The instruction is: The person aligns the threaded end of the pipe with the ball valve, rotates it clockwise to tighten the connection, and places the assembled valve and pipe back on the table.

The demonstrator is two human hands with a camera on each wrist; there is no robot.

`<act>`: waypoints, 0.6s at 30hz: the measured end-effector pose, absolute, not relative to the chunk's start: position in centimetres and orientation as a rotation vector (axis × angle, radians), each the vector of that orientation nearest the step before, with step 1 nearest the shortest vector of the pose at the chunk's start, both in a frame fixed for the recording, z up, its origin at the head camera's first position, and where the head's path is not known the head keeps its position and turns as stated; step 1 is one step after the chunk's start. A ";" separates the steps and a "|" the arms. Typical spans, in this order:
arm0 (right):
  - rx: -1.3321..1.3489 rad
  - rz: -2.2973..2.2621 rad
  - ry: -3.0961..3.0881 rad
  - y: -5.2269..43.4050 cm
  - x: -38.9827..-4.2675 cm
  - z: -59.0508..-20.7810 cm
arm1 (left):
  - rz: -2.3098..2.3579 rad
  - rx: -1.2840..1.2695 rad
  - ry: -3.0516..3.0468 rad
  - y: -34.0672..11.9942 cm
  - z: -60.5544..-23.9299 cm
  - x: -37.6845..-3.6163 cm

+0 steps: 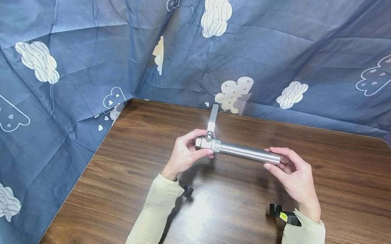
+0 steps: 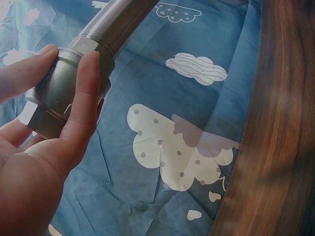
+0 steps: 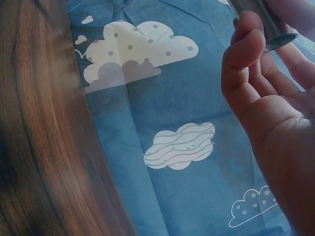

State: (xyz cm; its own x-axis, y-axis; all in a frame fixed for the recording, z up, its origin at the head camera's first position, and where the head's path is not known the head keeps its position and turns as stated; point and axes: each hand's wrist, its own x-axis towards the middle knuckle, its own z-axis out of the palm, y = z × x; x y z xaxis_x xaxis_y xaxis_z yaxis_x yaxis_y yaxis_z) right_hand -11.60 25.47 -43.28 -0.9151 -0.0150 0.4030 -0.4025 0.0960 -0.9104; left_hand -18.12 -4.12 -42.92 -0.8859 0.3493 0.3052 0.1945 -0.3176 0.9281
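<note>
A metal ball valve (image 1: 208, 143) with a flat lever handle (image 1: 213, 117) is joined to one end of a shiny steel pipe (image 1: 248, 152). My left hand (image 1: 187, 152) grips the valve body between thumb and fingers; the lever points away toward the back. At the pipe's far end, my right hand (image 1: 295, 174) holds it with thumb and fingers. The pipe lies roughly level, held above the table. In the left wrist view the valve body (image 2: 59, 88) sits in the curled fingers. In the right wrist view the pipe's open end (image 3: 280, 42) shows between the fingers.
A brown wood-grain table (image 1: 236, 217) spreads beneath both hands. Blue cloth (image 1: 273, 55) with cloud prints hangs behind the table and along its left side. A black wrist camera (image 1: 275, 210) is strapped to the right wrist, and another (image 1: 187, 191) shows by the left.
</note>
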 end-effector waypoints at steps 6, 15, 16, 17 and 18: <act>0.411 1.871 -2.107 25.5 -11.5 -43.2 | 2.365 0.726 1.781 -4.1 -42.9 -18.1; 0.362 1.827 -2.158 25.6 -11.4 -43.2 | 2.363 0.718 1.776 -4.1 -42.9 -18.1; 0.357 1.818 -2.167 25.6 -11.4 -43.2 | 2.362 0.721 1.778 -4.1 -42.9 -18.1; 0.350 1.805 -2.179 25.6 -11.4 -43.1 | 2.361 0.725 1.781 -4.1 -42.9 -18.1; 0.345 1.793 -2.190 25.7 -11.4 -43.1 | 2.361 0.726 1.781 -4.1 -42.9 -18.1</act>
